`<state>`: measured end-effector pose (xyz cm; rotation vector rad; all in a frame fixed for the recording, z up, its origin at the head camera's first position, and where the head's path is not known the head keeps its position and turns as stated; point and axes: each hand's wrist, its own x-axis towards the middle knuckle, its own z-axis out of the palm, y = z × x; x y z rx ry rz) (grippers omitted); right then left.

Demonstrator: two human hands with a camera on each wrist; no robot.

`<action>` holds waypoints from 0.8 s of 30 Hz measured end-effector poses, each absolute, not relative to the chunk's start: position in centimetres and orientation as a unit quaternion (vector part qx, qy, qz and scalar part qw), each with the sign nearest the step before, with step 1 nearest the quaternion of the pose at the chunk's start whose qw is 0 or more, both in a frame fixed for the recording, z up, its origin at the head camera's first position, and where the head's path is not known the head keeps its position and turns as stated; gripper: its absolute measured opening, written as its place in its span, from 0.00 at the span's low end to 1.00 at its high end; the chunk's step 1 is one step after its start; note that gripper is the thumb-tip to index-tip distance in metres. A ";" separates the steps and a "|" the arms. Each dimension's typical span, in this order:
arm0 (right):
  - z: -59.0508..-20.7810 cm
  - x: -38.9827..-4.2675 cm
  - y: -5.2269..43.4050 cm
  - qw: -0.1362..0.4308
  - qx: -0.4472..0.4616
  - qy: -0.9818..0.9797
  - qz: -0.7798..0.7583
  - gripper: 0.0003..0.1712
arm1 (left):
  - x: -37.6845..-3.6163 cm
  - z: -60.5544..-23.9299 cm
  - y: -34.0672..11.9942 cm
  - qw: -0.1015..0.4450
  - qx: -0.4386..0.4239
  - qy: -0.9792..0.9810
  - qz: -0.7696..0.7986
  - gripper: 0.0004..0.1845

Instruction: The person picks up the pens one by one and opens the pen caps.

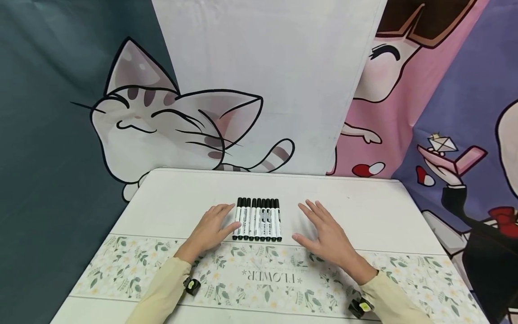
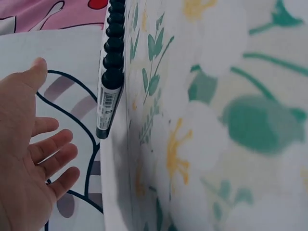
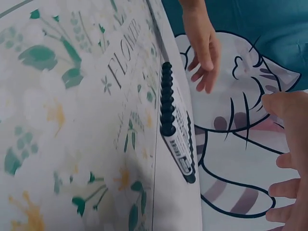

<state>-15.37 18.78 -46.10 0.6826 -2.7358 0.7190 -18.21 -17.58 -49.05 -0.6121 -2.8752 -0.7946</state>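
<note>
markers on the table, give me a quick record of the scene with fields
markers: row of black-capped white markers lying side by side, touching one another
surface: white table with a floral strip marked FLOWER
left hand: left hand flat, fingers straight, fingertips at the left end of the row
right hand: right hand flat, fingers spread, apart from the row on its right
backdrop: cartoon cat cloth behind the table

A staged recording corner is shown rather than a lived-in room. A white table (image 1: 364, 202) with a flower-printed mat (image 1: 404, 274) is enclosed by hung cartoon backdrops (image 1: 162, 121), by which all surroundings are screened.
</note>
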 end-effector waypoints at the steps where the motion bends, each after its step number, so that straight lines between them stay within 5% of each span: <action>1: -46.1 -15.4 18.6 0.114 0.235 -0.933 0.249 0.48 | -18.3 -49.1 -17.5 0.044 -0.198 -0.942 -0.266 0.39; 24: -47.1 -15.9 15.6 0.091 0.256 -0.912 0.308 0.45 | -19.5 -51.1 -16.6 -0.030 -0.135 -0.948 -0.286 0.40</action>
